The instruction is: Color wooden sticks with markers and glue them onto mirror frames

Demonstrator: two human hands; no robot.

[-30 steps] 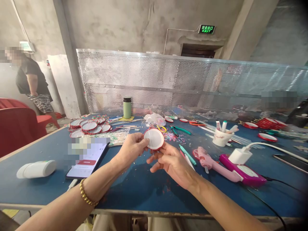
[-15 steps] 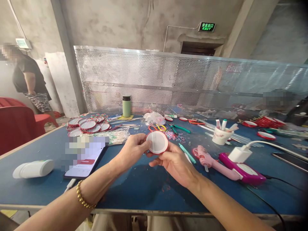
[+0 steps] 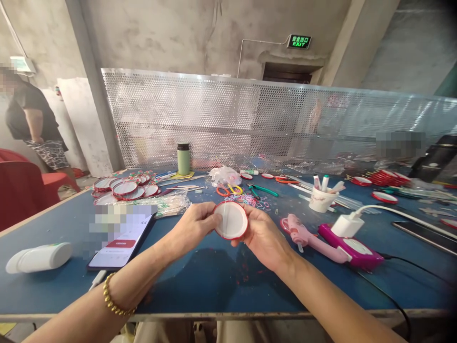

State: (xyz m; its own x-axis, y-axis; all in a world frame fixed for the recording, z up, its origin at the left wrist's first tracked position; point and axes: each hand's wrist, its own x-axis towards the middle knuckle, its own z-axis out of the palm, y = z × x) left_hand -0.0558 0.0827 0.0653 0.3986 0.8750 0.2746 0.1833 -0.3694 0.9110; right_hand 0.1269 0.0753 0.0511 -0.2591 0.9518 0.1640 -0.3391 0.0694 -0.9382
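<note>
Both of my hands hold a round white disc with a red rim (image 3: 231,220), tilted up toward me above the table. My left hand (image 3: 202,223) is closed on its left edge, with the thumb over the white face. On the opposite edge, my right hand (image 3: 262,233) grips the rim, its fingers partly hidden behind the disc. Just beyond the hands lie orange-and-yellow-handled scissors (image 3: 233,189), a scatter of small pink and white loops (image 3: 255,202) and teal-handled pliers (image 3: 263,191).
Similar red-rimmed discs (image 3: 124,188) lie piled at the left. A phone (image 3: 119,243) and white bottle (image 3: 39,257) are nearer. To the right are a pink glue gun (image 3: 314,240), a purple power strip (image 3: 353,247) with a cable, and a paper cup (image 3: 321,199) of pens.
The disc sits slightly lower and shows more of its face. My right hand has closed in around its edge. A teal pen-like item beside that hand is out of sight. The view has shifted slightly.
</note>
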